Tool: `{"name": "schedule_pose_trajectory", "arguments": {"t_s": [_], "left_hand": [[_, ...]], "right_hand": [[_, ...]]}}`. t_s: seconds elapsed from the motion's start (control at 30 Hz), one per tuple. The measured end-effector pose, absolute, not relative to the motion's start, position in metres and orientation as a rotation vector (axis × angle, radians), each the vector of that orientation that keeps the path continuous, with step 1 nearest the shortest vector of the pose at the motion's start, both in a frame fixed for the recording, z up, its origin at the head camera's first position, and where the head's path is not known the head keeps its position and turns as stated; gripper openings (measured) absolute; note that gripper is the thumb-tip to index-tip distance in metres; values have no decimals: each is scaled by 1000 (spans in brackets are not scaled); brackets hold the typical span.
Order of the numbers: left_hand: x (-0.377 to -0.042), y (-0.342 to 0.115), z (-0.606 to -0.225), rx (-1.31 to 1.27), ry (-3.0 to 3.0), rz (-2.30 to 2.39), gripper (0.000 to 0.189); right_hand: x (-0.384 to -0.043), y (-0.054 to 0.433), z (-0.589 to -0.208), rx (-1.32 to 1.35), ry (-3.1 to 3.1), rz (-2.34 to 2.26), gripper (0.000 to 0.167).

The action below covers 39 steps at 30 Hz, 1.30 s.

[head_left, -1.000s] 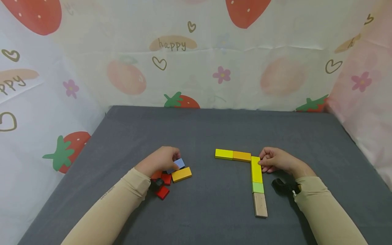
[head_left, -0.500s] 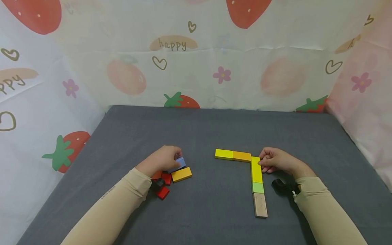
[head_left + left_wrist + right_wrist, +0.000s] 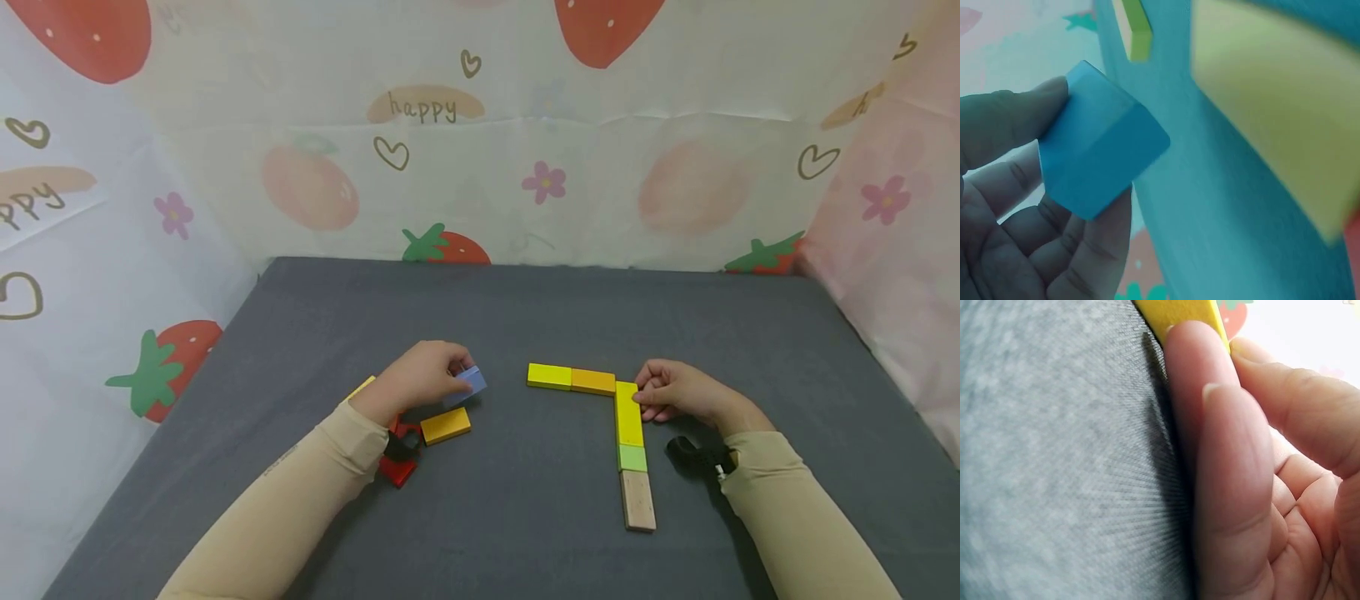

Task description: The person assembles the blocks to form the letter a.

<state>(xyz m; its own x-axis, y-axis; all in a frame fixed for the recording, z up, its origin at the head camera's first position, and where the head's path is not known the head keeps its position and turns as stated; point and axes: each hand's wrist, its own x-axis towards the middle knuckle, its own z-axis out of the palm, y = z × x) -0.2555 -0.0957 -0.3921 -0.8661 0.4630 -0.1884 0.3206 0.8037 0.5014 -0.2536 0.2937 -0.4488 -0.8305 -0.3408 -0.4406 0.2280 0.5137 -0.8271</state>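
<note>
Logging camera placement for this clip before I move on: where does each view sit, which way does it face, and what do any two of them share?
Head: worn on the head, looking forward and down at the grey cloth table; both beige-sleeved arms, left hand and right hand show.
Left wrist: beside the left hand, looking along its fingers, whose grip pinches the small blue wooden block.
Right wrist: low on the cloth, looking along the right hand's fingers touching the long yellow wooden block.
Shared: head and left wrist both show the blue block.

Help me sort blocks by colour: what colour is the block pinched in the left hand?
Light blue block, clearest in the left wrist view, pinched by the left hand.
</note>
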Motion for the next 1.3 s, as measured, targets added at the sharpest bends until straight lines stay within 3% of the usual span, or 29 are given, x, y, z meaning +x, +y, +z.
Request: {"name": "schedule_pose_trajectory", "arguments": {"t_s": [0.6, 1.3], "left_hand": [[-248, -23, -392, 796, 2446, 779, 27], [-240, 34, -414, 973, 2363, 637, 14]], "right_hand": [[-252, 295, -448, -145, 2179, -1324, 23], [-252, 294, -448, -124, 2180, -1335, 24]]}}
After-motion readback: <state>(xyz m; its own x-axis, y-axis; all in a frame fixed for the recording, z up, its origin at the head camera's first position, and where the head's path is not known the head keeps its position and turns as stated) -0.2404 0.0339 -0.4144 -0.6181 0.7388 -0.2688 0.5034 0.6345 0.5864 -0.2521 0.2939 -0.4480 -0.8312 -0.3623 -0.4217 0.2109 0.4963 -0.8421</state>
